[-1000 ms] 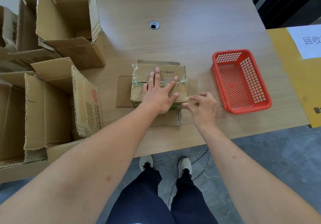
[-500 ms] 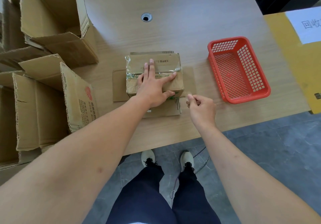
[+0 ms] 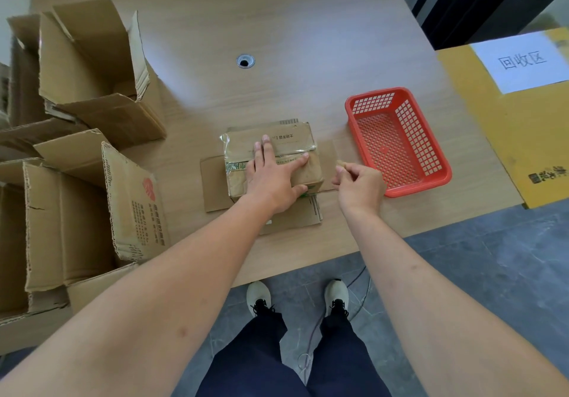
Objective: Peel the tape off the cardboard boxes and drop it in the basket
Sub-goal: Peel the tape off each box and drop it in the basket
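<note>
Tape (image 3: 271,158) runs left-right across the box (image 3: 272,162) at counter (image 3: 308,42) centre; left hand (image 3: 272,178) flat, fingers spread, pressing the box; right hand (image 3: 360,187) pinches what I take for a peeled end, barely visible; basket (image 3: 431,185) just right of it, so the right hand is nearer.

I think this is a recycling or packing workroom: opened cardboard boxes (image 3: 92,73) stand at the left, and a paper sign (image 3: 523,60) on a yellow surface (image 3: 517,138) at upper right marks a recycling area.
</note>
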The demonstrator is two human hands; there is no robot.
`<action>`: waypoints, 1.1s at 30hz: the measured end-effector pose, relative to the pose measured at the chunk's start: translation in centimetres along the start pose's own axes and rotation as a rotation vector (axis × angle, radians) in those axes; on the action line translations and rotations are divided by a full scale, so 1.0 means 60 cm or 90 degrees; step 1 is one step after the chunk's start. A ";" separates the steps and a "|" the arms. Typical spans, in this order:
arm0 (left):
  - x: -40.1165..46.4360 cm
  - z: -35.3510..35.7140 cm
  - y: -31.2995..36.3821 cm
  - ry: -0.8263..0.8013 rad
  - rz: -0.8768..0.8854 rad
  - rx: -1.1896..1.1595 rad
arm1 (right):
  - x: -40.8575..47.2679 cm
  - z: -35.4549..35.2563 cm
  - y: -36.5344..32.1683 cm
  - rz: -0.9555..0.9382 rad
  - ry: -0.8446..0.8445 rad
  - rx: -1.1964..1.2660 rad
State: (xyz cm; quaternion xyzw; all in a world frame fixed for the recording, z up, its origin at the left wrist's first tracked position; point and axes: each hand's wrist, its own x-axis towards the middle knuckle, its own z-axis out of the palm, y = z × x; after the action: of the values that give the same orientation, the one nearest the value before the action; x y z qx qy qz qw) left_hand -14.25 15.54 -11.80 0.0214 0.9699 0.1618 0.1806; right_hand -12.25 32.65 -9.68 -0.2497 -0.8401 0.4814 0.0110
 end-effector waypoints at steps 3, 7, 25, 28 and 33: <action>0.001 0.002 0.017 0.011 -0.009 -0.028 | 0.025 -0.017 -0.004 -0.019 0.002 -0.051; 0.004 0.007 0.046 0.051 -0.027 -0.079 | 0.059 -0.055 -0.005 -0.030 0.019 -0.040; 0.062 0.034 0.156 0.187 -0.170 -0.117 | 0.240 -0.116 0.066 -0.080 -0.040 -0.149; 0.066 0.032 0.158 0.189 -0.175 -0.117 | 0.246 -0.114 0.065 -0.090 -0.044 -0.159; 0.072 0.034 0.160 0.196 -0.176 -0.117 | 0.255 -0.113 0.066 -0.105 -0.059 -0.174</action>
State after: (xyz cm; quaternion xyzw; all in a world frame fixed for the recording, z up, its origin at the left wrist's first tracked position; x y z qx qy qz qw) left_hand -17.72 25.68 -12.00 -0.1535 0.9608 0.2248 0.0517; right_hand -22.24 46.29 -12.69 -0.1565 -0.9149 0.3713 -0.0227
